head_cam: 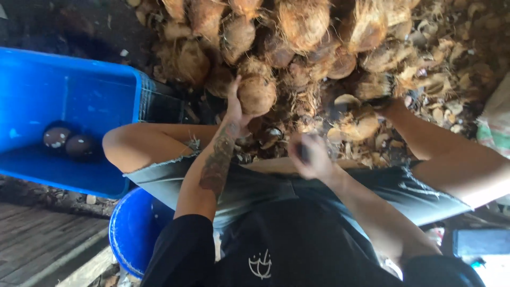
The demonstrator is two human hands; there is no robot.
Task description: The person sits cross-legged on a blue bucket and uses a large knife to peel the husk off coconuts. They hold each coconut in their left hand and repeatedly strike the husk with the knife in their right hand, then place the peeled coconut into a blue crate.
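crate [79,90]: blue, well left of left hand, two dark nuts [69,142] inside | left hand [237,109]: fingers wrapped on a husked coconut [256,93], which sits at the fingertips | right hand [313,157]: blurred, fisted around a dark handle [304,153] | coconut pile [297,37]: beyond both hands

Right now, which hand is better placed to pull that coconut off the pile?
Left, probably. The left hand already grips the coconut, fingers around its side. The right hand is blurred, lower down, closed on something dark.
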